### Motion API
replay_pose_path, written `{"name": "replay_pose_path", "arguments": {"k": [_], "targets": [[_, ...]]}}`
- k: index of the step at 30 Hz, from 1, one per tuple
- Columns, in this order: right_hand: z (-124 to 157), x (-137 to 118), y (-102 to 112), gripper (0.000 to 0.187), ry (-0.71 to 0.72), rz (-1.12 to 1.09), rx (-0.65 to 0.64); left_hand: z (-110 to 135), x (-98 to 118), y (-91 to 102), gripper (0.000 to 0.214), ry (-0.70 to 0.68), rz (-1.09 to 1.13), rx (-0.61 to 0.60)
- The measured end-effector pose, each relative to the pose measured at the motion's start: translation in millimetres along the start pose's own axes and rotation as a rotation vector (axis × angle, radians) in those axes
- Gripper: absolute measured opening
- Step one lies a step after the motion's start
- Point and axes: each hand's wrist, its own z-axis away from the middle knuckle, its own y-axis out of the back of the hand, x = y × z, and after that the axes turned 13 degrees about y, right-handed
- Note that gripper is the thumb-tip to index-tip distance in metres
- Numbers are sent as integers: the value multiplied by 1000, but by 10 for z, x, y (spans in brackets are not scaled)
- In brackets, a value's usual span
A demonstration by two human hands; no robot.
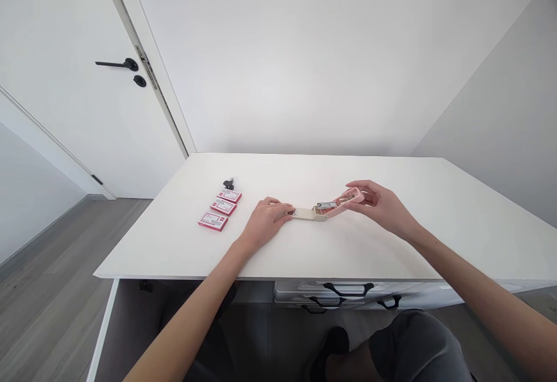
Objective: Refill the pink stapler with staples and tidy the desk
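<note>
A stapler with a cream base (304, 213) and a pink top (357, 195) lies spread wide on the white desk. Its metal staple channel (326, 205) shows near the hinge. My left hand (268, 219) is closed on the far left end of the base, fingers over the anvil plate. At the other end, my right hand (378, 205) grips the tip of the pink top between thumb and fingers, holding it tilted up from the desk. The fingers hide part of both ends.
Several things stand left of my left hand: three red-and-white small boxes (223, 206) in a slanted row and a black staple remover-like object (228, 183) behind them. The white desk (174, 242) meets a wall. Drawers with black handles (348, 290) are below its front edge.
</note>
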Motion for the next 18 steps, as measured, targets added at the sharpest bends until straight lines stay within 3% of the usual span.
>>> {"name": "replay_pose_path", "arguments": {"k": [4, 9, 18], "targets": [[-88, -131, -146, 58, 47, 24, -33, 26, 57, 30, 33, 67, 4, -18], [-192, -212, -342, 47, 99, 172, -109, 19, 88, 45, 32, 47, 29, -51], [-283, -287, -598, 34, 221, 214, -198, 7, 64, 31, 37, 38, 45, -51]]}}
